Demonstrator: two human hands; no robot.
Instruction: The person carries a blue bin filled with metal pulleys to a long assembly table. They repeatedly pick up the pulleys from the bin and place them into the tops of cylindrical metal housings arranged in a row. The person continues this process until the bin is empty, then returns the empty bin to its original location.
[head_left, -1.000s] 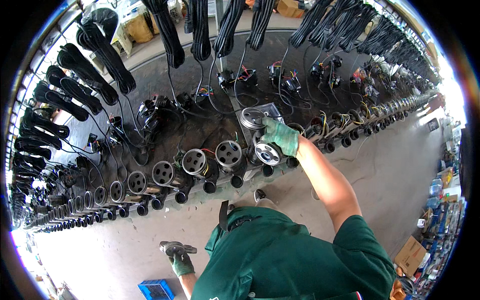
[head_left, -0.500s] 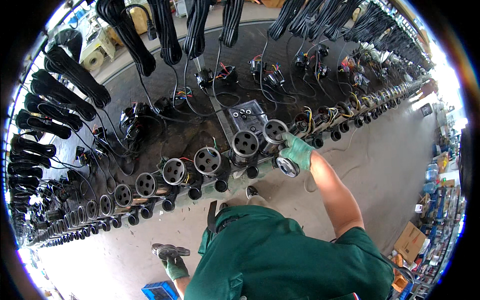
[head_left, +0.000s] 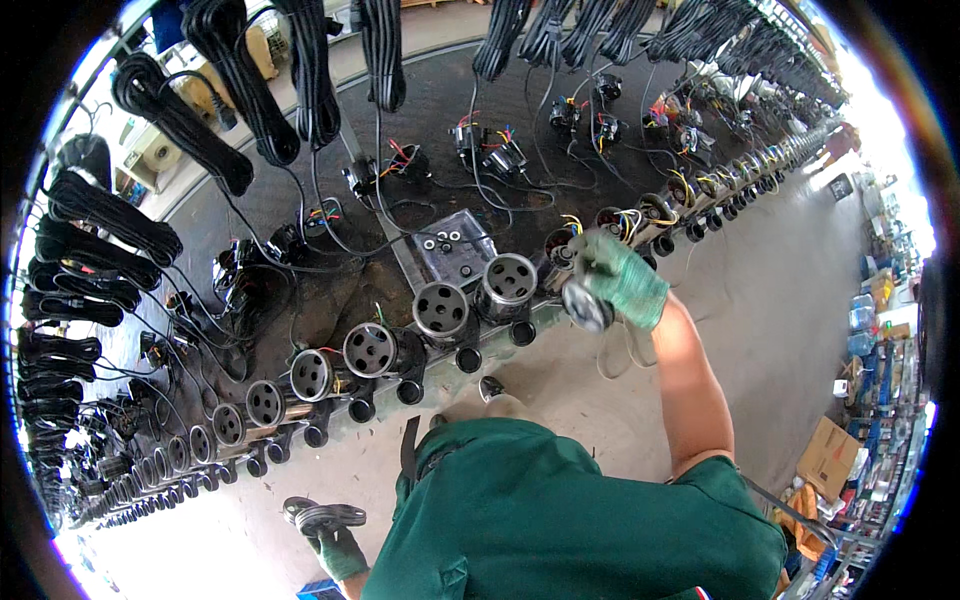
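One set of fingers (head_left: 598,250), the right hand's (head_left: 622,278), closes on a blurred round cover (head_left: 588,308) beside an open, wired cylinder (head_left: 560,248). The left hand (head_left: 340,553) clamps a stack of covers (head_left: 325,516) away from the counter (head_left: 435,100), probably to leave working room. Capped cylinders (head_left: 441,309) line its edge, presumably for easy reach; cable bundles (head_left: 382,55) hang above, likely preventing tangles.
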